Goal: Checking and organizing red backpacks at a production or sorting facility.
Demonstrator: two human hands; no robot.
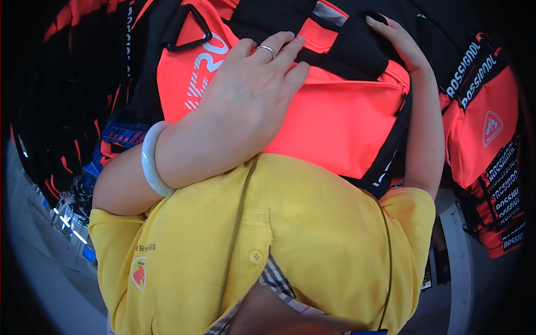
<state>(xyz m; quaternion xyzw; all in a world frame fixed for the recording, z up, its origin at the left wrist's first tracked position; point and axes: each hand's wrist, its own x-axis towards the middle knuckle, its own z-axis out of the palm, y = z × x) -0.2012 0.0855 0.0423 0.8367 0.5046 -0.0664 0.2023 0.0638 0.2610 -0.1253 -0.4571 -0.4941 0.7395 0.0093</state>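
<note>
Neon-orange fabric fills the middle: we hug an orange and black bag [340, 120] against our chest, above the yellow shirt [312, 240]. Left hand [251, 95] lies flat across the bag's front panel, fingers [285, 47] spread and only lightly curled, pressing rather than gripping; ring on one finger, pale bangle [152, 162] on the wrist. Right hand [399, 42] reaches over the top and curls onto the black flap [357, 47] by the upper edge; fingers look closed on that fabric, though the fingertips are partly hidden, so how firm the hold is we cannot say. More bags of the same kind [486, 145] hang or stack just to the right; dark ones [72, 84] pile up to the left.

Our judgement for doing this well: keep the left palm broad on the panel so the slick cloth does not slide, hold the flap near the seam rather than its loose edge, and keep the bag tight to the body while the right hand works.
</note>
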